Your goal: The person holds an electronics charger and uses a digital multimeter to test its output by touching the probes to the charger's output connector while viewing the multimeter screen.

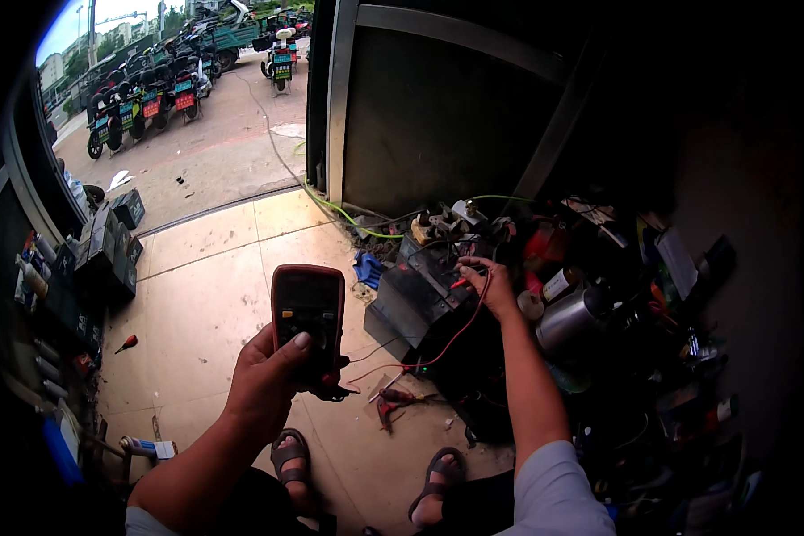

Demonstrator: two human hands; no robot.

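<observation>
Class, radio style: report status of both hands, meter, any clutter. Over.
Left hand gripping red-edged meter. Right hand holding red probe by dark box, contact unclear. Red lead sagging between; red-handled pliers on floor.

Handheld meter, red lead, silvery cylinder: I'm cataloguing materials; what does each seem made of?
Handheld meter: probably matte plastic, with a dull dark front and reddish, perhaps rubbery, rim. Red lead: likely flexible plastic- or rubber-covered wire, as it curves smoothly. Silvery cylinder: seemingly polished metal, from its bright sheen.
</observation>
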